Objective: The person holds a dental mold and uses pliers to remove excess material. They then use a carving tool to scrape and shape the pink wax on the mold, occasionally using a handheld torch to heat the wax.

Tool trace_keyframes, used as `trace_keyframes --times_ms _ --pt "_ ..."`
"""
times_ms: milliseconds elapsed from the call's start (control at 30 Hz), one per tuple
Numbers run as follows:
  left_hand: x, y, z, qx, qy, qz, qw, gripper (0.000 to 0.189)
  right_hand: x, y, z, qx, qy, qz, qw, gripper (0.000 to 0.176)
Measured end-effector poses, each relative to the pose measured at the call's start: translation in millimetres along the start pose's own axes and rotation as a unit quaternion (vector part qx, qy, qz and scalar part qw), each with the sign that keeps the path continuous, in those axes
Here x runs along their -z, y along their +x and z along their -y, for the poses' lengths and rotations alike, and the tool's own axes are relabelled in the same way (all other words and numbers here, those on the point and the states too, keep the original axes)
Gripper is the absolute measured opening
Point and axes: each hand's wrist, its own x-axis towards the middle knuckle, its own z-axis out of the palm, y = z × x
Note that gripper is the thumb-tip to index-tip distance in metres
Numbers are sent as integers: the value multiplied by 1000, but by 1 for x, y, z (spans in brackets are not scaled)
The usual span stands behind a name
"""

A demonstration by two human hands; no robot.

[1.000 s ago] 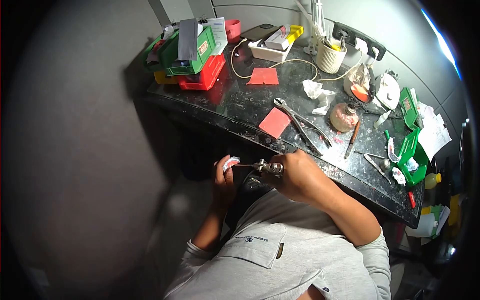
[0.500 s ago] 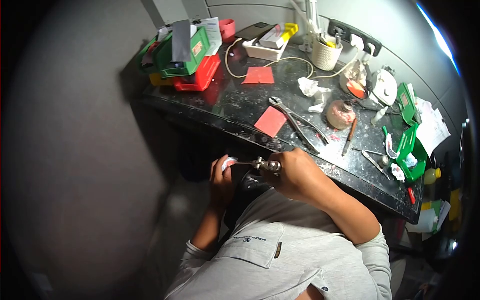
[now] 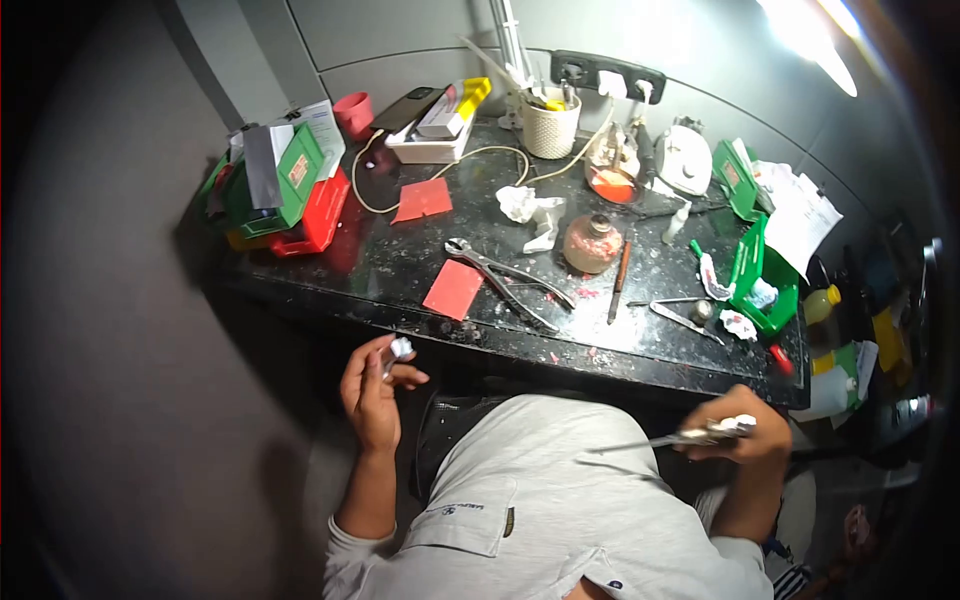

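Note:
My left hand (image 3: 372, 400) is raised in front of the bench's front edge, its fingers closed on a small white dental piece (image 3: 401, 348). Part of that piece is hidden by the fingers. Over at the right, my right hand (image 3: 757, 428) grips a metal blow gun (image 3: 712, 432) by its body. Its long thin nozzle points left, above my lap. A wide gap separates the nozzle from the white piece. On the bench, the nearest things to my left hand are a pink wax sheet (image 3: 453, 290) and metal pliers (image 3: 510, 285).
The black bench (image 3: 380, 290) carries a glass burner (image 3: 592, 245), a wax knife (image 3: 620, 280), crumpled tissue (image 3: 535, 212) and a second wax sheet (image 3: 422, 200). Green bins (image 3: 775, 300) stand right; a red bin (image 3: 318, 215) stands left. A woven cup (image 3: 551, 128) holds tools.
My right hand has swung right and down with the blow gun, away from the white piece. My left hand has shifted left, still holding the piece. The view has turned right.

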Motion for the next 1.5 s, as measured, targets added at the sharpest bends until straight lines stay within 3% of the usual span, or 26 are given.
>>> trace_keyframes --times_ms 67,100,200,267,300,333,400,433,500,633,667,733,867,1033,1100,1167,1333,1400,1500 --pt "-25 16 -15 15 3 47 999 34 13 -42 -21 15 -21 -61 998 23" --pt "-38 24 -18 21 -5 64 998 34 11 -62 -31 -20 18 -121 992 26" --pt "-67 47 -13 47 -41 118 991 34 0 -114 -84 -126 184 -253 942 28" --pt "-91 57 -14 99 -116 160 975 33 -13 -134 -107 -187 213 -303 910 31" --pt "-96 64 -11 118 -147 211 959 36 -32 -141 -134 -148 234 -399 874 32" --pt "-107 66 -14 130 -141 222 956 36 -34 -149 -145 -252 227 -423 840 26" --pt "-133 70 -21 186 -202 254 927 40 -49 -163 -196 -263 257 -535 761 21" --pt "-139 72 -17 209 -234 285 906 43 -57 -168 -222 -266 265 -544 750 21" --pt "-157 69 -17 224 -212 300 903 43 -74 -174 -261 -171 145 -616 755 18" --pt "-175 69 -9 202 -136 344 907 48 -85 -130 -249 -131 155 -695 690 17" --pt "-178 69 -7 175 -112 364 908 50 -83 -127 -253 -135 157 -698 686 17" --pt "-187 66 -8 159 -81 356 917 56 -80 -124 -260 -150 140 -630 749 22" --pt "-194 62 -9 122 -55 355 925 62 -79 -109 -253 -175 79 -650 736 19" --pt "-194 57 -9 115 -54 344 930 66 -82 -104 -252 -140 91 -673 720 22" --pt "-193 57 -6 91 -43 340 935 66 -78 -113 -255 -181 -22 -636 749 24" --pt "-190 55 -1 75 -38 340 937 64 -76 -112 -250 -171 -48 -637 750 25" --pt "-184 53 2 45 -31 330 942 65 -60 -97 -181 -171 -148 -596 771 26" --pt "-184 51 2 29 -35 318 947 69 -53 -92 -137 -216 -273 -527 775 24" --pt "-185 49 2 19 -32 310 950 71 -44 -95 -93 -282 -187 -545 767 21"
